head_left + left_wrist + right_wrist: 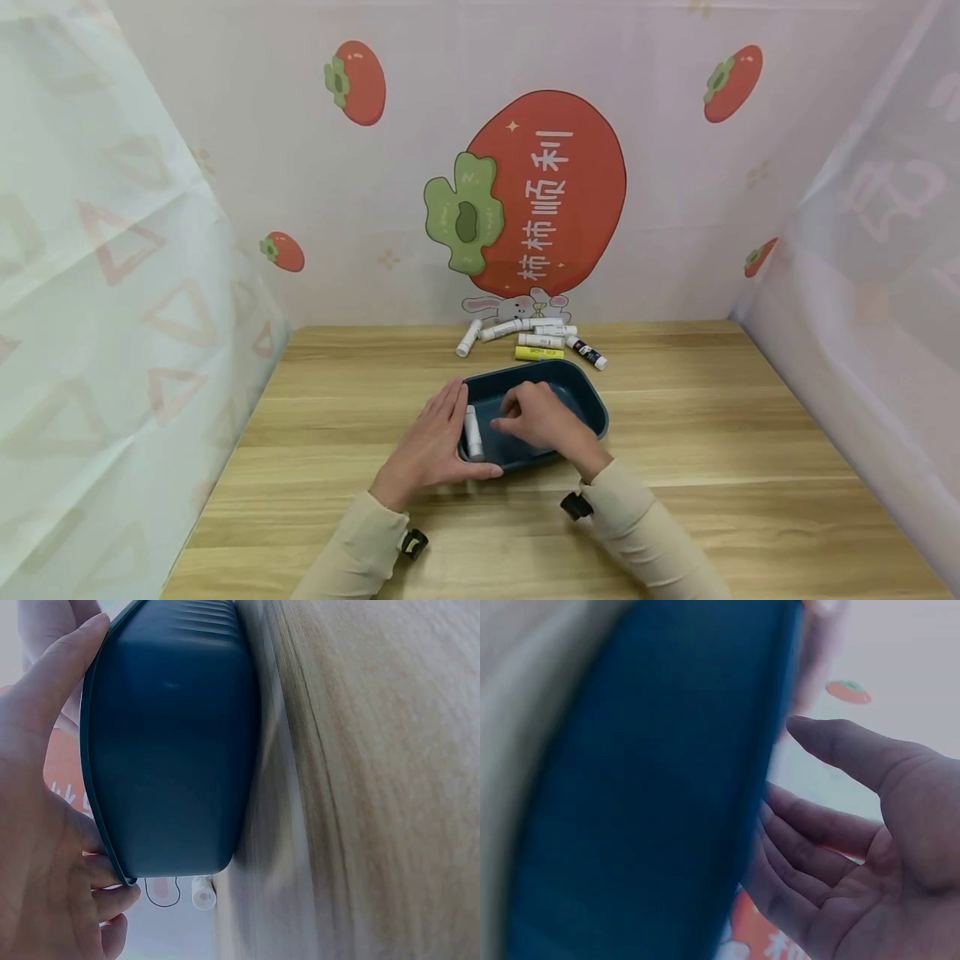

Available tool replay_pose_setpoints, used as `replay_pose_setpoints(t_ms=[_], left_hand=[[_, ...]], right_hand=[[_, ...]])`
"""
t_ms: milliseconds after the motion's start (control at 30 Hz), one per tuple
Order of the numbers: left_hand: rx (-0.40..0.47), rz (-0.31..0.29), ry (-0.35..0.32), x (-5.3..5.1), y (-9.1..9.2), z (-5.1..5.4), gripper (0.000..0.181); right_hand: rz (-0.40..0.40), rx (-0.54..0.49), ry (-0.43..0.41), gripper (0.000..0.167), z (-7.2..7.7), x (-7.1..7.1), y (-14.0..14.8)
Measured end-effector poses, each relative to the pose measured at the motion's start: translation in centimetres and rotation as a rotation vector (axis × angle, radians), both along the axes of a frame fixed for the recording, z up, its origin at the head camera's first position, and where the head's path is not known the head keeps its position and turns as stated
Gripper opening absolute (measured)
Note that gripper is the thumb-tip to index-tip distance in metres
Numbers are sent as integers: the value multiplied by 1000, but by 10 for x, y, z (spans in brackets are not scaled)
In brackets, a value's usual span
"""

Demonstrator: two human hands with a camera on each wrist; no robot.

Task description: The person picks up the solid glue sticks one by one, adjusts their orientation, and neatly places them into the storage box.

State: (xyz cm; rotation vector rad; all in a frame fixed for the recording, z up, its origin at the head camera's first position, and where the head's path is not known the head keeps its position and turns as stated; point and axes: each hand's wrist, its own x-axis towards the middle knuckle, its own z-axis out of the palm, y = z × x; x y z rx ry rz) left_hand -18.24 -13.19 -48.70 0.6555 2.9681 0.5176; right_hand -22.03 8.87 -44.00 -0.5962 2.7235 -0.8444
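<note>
My left hand grips the left end of a dark blue tray, thumb at the near rim and fingers at the far one. The left wrist view shows this hand against the rim of the tray. Inside the tray, at its left end, lies a white tube. My right hand is over the tray's middle with bent fingers. In the right wrist view, nothing shows between the thumb and fingers of this hand; the tray wall hides some fingertips.
Behind the tray, near the table's back edge, lie several white tubes, a yellow tube and a dark-labelled tube. A patterned cloth hangs behind the wooden table, with more cloth at both sides.
</note>
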Motion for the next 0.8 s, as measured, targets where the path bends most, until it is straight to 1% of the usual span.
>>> replay_pose_setpoints(t_ms=[133,333,500,633,800], left_hand=[[-1,1,-6,1,0,0,139],[4,1,-4,0,0,0,140],[-3,5,-6,0,0,1,140],[-5,4,0,-1,0,1,140],[-17,8,3,0,0,2,141]], right_hand=[[-31,9,38,26,13,-4,15],[-41,16,139,30,31,-15,40],[-59,33,161,33,43,-27,57],[-85,61,183,35,48,-38,70],[-102,38,213,33,51,-52,86]])
